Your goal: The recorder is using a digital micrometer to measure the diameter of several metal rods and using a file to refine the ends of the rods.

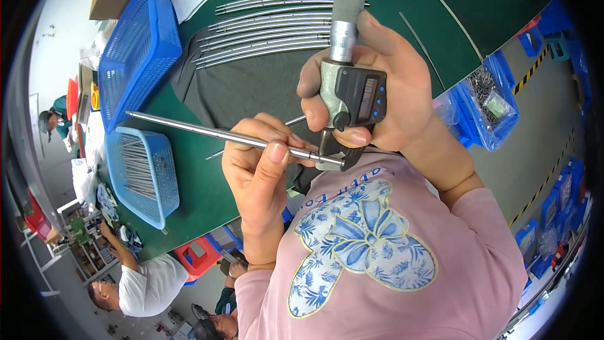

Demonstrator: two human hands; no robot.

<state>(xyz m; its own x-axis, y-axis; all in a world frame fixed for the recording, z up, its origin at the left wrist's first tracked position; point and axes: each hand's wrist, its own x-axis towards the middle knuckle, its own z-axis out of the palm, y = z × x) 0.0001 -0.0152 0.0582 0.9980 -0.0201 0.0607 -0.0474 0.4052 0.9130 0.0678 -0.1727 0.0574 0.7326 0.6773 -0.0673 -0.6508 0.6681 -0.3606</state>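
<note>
My right hand (406,82) is wrapped round a digital micrometer (329,88). Its thimble points up and away from me, and its small display and blue buttons face up. Between the thumb and fingers of my left hand (255,179) is a slim, shiny metal rod (189,128), slanting from far left down to near right. The rod's near end lies at the micrometer's jaws; whether both faces touch it I cannot tell. Beyond my left hand, a second thin rod (214,156) lies on the table, partly hidden by the hand.
Several metal rods (270,30) lie in a row on a dark cloth (245,88) on the green table (195,214). At left stand a blue basket (135,56) and a light-blue basket (167,179) with rods inside. A blue bin (513,119) of metal parts is at right. Other people sit at lower left.
</note>
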